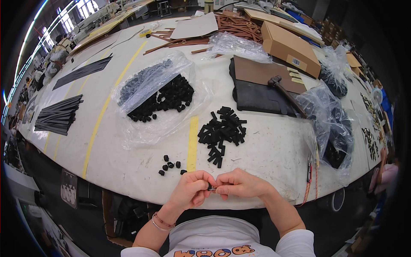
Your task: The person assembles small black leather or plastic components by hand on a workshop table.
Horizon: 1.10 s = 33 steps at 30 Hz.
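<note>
Pale worktable (265, 154) fills the head view. At six o'clock, the left hand (193, 188) pinches a small black piece (209, 186); the right hand (239, 184) holds what looks like a thin metal bit (213, 189) against it. Seemingly a fitting step, wanting steady alignment. Black tabs (222, 132) lie toward twelve.

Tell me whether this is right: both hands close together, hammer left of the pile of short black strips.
Wrong on one point: the hammer lies right of the pile of short black strips, as the head view shows. The left hand and right hand are indeed close together.
</note>
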Available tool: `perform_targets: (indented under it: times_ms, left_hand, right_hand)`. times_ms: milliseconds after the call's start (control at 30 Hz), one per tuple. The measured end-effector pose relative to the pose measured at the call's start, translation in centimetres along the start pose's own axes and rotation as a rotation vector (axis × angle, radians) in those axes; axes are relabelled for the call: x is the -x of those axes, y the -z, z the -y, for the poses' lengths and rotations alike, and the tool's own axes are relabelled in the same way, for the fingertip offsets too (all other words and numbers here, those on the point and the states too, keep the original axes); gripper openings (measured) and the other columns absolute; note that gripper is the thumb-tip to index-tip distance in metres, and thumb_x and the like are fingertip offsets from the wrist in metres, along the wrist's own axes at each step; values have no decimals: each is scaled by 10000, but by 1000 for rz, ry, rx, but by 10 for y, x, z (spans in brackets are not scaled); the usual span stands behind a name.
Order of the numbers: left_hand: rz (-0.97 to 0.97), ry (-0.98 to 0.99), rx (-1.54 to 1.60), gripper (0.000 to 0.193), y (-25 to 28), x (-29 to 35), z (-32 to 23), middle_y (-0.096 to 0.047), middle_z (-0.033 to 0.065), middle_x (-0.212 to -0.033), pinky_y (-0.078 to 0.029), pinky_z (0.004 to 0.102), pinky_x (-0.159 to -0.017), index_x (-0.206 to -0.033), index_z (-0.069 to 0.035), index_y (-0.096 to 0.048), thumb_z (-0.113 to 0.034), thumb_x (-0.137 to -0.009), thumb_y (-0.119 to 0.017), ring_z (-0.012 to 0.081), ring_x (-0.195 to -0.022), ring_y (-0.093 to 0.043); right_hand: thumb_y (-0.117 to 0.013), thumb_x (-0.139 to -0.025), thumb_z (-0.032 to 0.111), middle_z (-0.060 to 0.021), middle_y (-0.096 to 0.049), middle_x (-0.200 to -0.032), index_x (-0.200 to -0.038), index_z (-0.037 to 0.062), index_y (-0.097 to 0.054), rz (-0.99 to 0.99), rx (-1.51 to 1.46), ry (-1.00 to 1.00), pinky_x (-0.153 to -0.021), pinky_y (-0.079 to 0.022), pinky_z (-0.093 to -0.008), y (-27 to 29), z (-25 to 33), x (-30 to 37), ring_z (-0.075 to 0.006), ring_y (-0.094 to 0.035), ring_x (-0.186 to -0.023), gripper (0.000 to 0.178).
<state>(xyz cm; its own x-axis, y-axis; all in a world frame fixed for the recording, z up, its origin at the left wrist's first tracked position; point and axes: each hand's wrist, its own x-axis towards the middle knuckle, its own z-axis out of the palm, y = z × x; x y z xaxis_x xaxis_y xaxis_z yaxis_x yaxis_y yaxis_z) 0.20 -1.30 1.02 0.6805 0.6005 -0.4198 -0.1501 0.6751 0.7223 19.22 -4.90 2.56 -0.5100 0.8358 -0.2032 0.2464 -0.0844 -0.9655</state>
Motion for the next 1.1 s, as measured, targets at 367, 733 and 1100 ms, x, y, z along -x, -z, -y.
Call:
perform_targets:
  times_ms: [367, 733, 1100]
  left_hand:
    - [-439, -646, -624, 110, -16, -9, 24, -607, 115, -739, -473, 213, -485, -900, 62, -487, 34, -800, -450, 100, -541, -573]
    - [-446, -740, -299, 144, -23, -15, 32, -588, 91, -773, -465, 191, -552, -919, 42, -450, 54, -783, -496, 91, -628, -569]
    - [-303, -731, -413, 171, -6, -14, 32, -561, 60, -737, -426, 172, -476, -917, 32, -459, 71, -762, -520, 55, -556, -515]
  right_hand:
    - [-537, -792, 114, -72, -572, -576, -814, 58, -524, -702, 701, 184, -397, -394, -321, -37, -6, -12, -237, -549, -466, 61]
    - [-540, -798, 59, -90, -578, -595, -809, 2, -501, -952, 234, 279, -425, -418, -265, -56, -20, -26, -179, -557, -473, 70]
    - [-534, -802, 29, -65, -524, -547, -795, -13, -482, -696, 191, 147, -441, -384, -219, -37, -7, -12, -91, -498, -471, 68]
